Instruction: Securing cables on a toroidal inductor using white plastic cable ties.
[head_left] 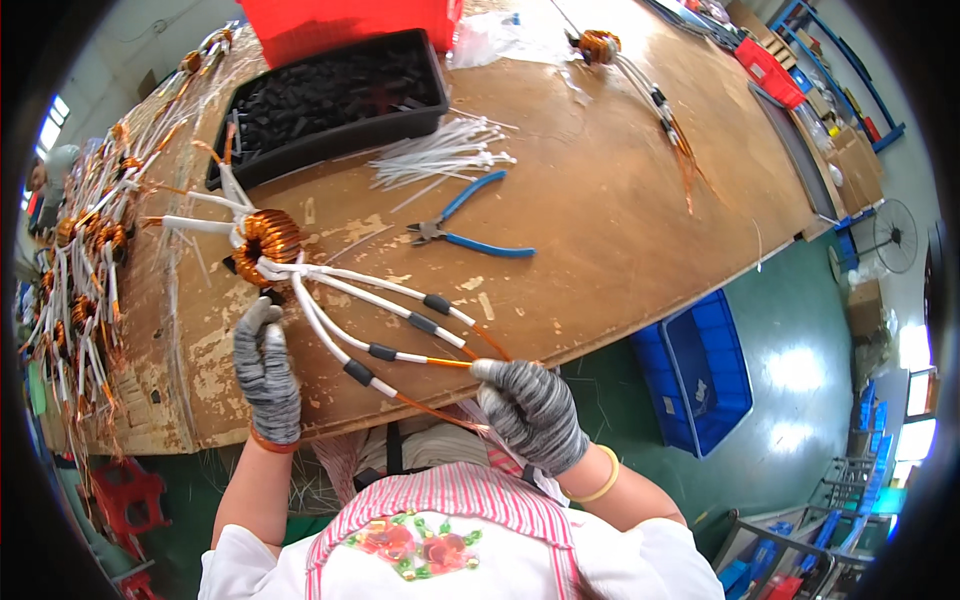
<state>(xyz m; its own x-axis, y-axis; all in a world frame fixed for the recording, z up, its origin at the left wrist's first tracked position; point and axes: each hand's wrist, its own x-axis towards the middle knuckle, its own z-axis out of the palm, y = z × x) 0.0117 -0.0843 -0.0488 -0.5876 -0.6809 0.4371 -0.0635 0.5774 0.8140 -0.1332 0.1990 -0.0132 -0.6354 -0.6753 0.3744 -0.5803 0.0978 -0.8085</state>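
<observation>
A toroidal coil point(268, 245) of copper wire lies on the worn wooden table before me, white-sleeved leads running from it. Short black tubes point(383, 352) sit on the leads toward my right, whose bare copper ends stick out. In a grey knitted glove, my left hand point(268, 380) is closed just below the coil, its fingertips at a small black piece point(272, 297). Also gloved, my right hand point(535, 412) pinches the copper end of one wire lead point(445, 361). Blue-handled cutters point(470, 240) rest beyond the leads, jaws apart.
Behind the coil stands a black tray point(335, 125) of short black tubes, with white cable ties point(440, 155) beside it. Another coil point(600, 47) lies at the far right. Many wired coils point(90, 240) pile along the left. A blue crate point(692, 375) stands below the table's right edge.
</observation>
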